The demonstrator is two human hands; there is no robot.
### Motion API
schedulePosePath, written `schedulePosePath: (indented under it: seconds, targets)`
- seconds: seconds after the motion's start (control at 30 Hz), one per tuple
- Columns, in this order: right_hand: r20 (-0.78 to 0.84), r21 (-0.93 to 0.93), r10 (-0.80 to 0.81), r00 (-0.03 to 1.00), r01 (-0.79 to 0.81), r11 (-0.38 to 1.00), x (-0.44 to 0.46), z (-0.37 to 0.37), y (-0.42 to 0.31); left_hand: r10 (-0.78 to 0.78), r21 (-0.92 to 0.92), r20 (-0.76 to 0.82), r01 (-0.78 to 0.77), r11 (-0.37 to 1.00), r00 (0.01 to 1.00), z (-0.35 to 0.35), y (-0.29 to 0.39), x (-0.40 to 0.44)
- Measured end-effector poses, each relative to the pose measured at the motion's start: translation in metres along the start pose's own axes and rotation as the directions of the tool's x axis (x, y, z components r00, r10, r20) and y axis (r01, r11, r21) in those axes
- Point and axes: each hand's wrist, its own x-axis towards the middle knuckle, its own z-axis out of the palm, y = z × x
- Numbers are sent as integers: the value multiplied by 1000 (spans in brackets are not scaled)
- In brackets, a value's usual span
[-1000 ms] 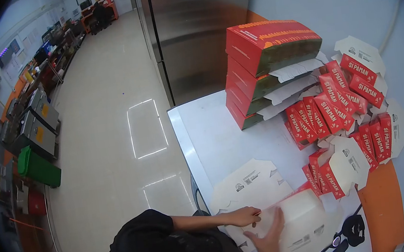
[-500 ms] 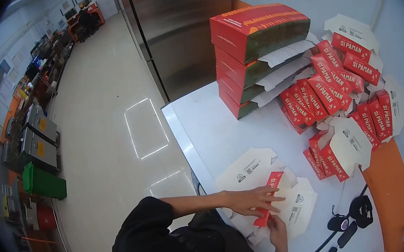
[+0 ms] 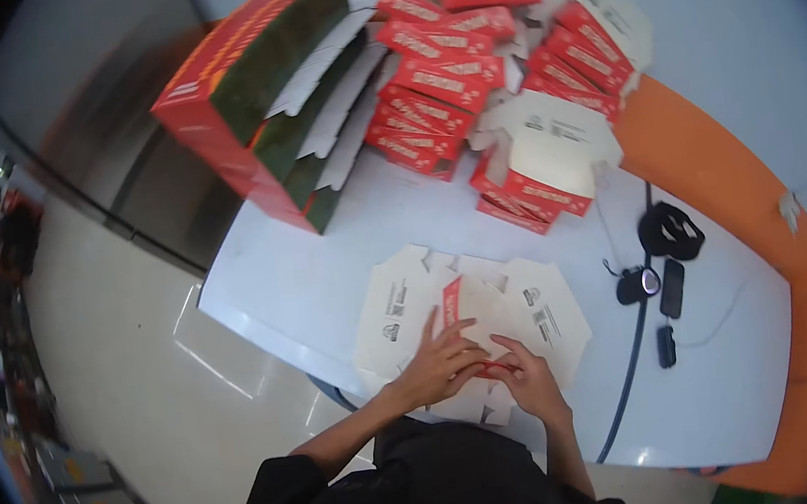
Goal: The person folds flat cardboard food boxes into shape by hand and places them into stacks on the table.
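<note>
An unfolded cardboard food box (image 3: 561,318), pale inside with printed logos and a red strip, lies at the near side of the table. My left hand (image 3: 439,363) rests across its middle, fingers spread over the red strip. Close by on the right, my right hand (image 3: 532,382) has thumb and fingertips closed on the red edge of the box. The fingertips of both hands nearly meet there, and part of the strip is hidden beneath them.
Tall red and green boxes (image 3: 246,120) stand stacked at the back left. Several red "SI PAMAN" boxes (image 3: 442,76) are heaped behind the work. A black strap (image 3: 670,230), a small round-lensed device (image 3: 637,285) and a cable (image 3: 630,375) lie to the right. The table (image 3: 265,269) has a bare left edge.
The view has swung right and down, so the table's contents appear shifted left. My left hand has drawn back along the strip; my right hand now pinches the red edge from the right.
</note>
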Motion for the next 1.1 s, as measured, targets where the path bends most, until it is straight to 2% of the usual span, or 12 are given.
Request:
schedulePosePath:
  seconds: [0.1, 0.17, 0.2, 0.3, 0.37, 0.43, 0.53, 0.7, 0.77, 0.87, 0.97, 1.1]
  targets:
    - [-218, -225, -376, 901, 328, 917, -8, 0, -23, -271, 93, 145, 259, 961, 952, -25, 3, 5]
    - [-395, -371, -577, 715, 450, 812, -18, -5, -36, -415, -247, 51, 414, 876, 908, -29, -8, 1]
    - [-550, -153, -501, 668, 509, 847, -25, -3, -13, -499, -410, 34, 468, 783, 866, -31, -12, -2]
    - [-607, 79, -361, 708, 506, 859, -23, -22, 11, -687, -635, 63, 561, 532, 724, -48, -2, 8]
    - [-324, -59, -311, 894, 309, 949, -19, -32, -16, -592, -530, 33, 516, 673, 805, -49, 2, 12]
    - [-239, -60, -307, 921, 302, 952, -11, -21, -19, -500, -442, 43, 465, 767, 865, -49, 11, 17]
    - [-228, -275, -349, 909, 284, 919, 3, -9, -19, -442, -380, 74, 435, 816, 894, -48, 30, 26]
    - [-488, -110, -255, 835, 231, 967, 9, -1, 2, -528, -454, 100, 511, 730, 843, -39, 38, 20]
    - [-458, -46, -257, 851, 266, 963, 10, 1, 5, -514, -455, 102, 499, 737, 852, -35, 44, 24]
    - [-171, -51, -382, 908, 379, 924, 12, -4, -3, -452, -389, 64, 439, 810, 890, -32, 46, 25]
    - [-24, -182, -430, 903, 419, 890, 14, -4, 15, -415, -308, -24, 389, 869, 909, -28, 45, 25]
    - [-151, -230, -235, 960, 197, 953, -10, 7, -29, -320, -114, -163, 304, 946, 933, -15, 43, 30]
